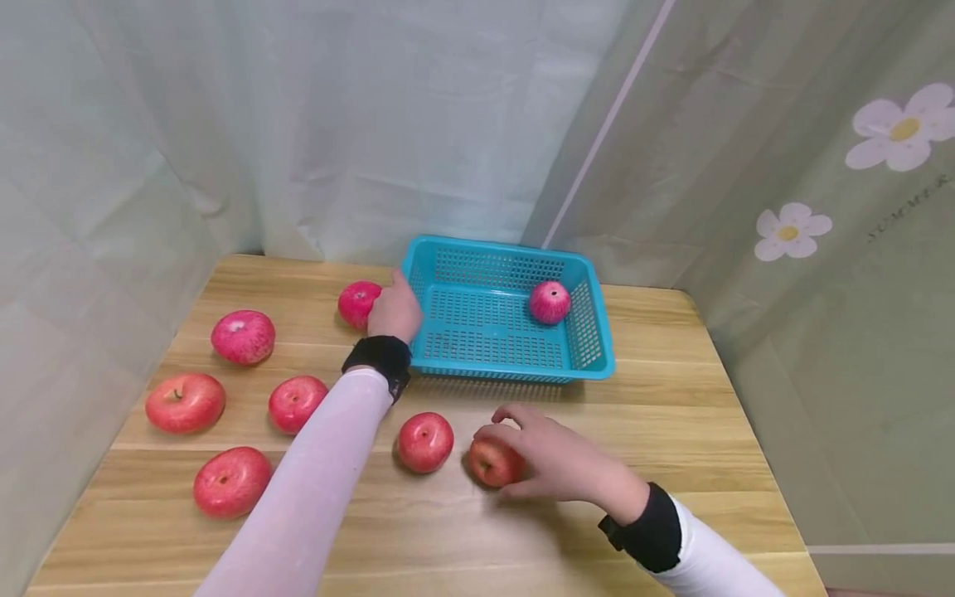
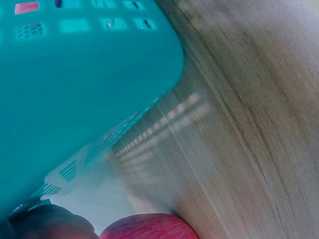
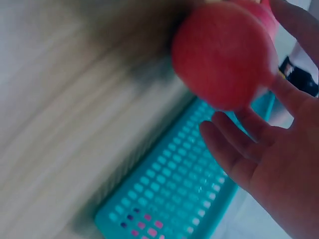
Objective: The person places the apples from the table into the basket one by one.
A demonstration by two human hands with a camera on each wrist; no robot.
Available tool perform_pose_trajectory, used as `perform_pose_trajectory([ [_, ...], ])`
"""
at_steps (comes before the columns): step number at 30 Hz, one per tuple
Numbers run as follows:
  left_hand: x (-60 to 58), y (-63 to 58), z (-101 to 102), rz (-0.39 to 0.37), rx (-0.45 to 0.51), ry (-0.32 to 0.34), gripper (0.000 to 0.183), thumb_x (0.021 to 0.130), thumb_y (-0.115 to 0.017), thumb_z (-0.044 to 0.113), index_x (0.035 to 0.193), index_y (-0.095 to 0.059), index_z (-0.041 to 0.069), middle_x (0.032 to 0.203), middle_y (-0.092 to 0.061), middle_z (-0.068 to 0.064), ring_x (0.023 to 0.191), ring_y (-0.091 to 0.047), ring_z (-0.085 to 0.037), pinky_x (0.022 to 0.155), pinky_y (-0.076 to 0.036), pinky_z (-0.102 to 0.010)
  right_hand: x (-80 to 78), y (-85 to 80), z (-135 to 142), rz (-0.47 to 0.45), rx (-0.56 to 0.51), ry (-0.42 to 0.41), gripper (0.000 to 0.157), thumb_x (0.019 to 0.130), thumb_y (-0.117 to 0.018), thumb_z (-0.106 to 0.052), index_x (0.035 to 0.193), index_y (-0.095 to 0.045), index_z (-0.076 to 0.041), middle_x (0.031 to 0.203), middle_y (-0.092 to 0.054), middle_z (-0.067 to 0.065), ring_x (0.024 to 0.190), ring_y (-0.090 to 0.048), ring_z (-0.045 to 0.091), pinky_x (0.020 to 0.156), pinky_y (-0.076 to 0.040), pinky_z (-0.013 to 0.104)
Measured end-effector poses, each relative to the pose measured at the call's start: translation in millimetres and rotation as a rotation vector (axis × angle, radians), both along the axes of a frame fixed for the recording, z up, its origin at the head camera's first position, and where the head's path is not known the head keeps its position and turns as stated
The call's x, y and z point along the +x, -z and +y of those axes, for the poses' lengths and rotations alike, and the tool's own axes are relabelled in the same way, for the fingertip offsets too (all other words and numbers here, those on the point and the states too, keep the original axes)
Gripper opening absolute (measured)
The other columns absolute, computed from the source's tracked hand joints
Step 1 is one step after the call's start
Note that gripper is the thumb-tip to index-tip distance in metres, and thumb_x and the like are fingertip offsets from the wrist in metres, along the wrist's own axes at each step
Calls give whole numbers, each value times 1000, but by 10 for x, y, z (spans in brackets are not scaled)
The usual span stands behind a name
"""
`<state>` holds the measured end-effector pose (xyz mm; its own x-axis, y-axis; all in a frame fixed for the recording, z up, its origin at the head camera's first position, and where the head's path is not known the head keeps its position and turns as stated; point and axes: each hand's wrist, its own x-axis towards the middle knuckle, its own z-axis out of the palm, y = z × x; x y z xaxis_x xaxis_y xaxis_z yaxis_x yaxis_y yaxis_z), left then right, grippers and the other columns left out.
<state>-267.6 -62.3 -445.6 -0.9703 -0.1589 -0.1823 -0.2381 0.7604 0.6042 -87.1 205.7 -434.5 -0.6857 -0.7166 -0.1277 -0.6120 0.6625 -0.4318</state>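
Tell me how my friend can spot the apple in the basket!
On the wooden table, find the blue basket near the back edge. Look inside, toward its right end, for a pink-red apple. It's the only one in there; the other apples are all outside.

Left grip (image 1: pixel 395 311) partly hides a pink apple (image 1: pixel 356 303), right grip (image 1: pixel 559 460) a red apple (image 1: pixel 492 464).

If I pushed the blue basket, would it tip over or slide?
The blue basket would probably slide rather than tip, since it looks low and wide. It's likely light for its size, with all those holes. The pink fruit inside might roll, because it's round.
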Motion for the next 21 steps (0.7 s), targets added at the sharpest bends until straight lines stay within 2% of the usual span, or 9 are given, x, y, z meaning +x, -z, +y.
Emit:
perform_pose_trajectory([
  [4,-7,7,0,1,-1,0,88,97,-77,13,164,-22,0,107,-65,-26,95,-70,-44,85,-61,-56,33,86,-61,31,16,-20,80,78,-96,-48,146,-60,-27,143,-55,6,129,-52,23,101,-54,41],
  [7,-11,10,1,2,-7,-1,88,98,-76,13,164,-21,0,107,-65,-26,95,-70,-44,85,-61,-56,44,145,-96,90,43,-25,89,76,-96,-54,150,-57,-24,150,-54,8,138,-48,27,108,-51,45],
  [12,-16,10,4,0,-10,-2,88,98,-76,15,165,-21,-1,107,-65,-26,95,-70,-44,84,-61,-55,66,219,-148,172,91,-27,102,72,-96,-59,155,-50,-21,156,-50,9,144,-43,29,112,-48,49],
  [17,-10,4,7,4,-10,1,88,99,-76,15,165,-21,-1,105,-66,-26,94,-71,-43,85,-61,-54,94,269,-190,199,105,-22,97,73,-96,-56,154,-52,-24,155,-51,9,143,-44,30,109,-50,50],
  [21,-2,5,3,1,-5,0,88,99,-75,15,166,-20,0,104,-65,-24,94,-71,-43,86,-61,-55,107,324,-208,209,99,0,87,74,-98,-49,148,-57,-27,146,-56,7,134,-50,26,100,-54,47],
])
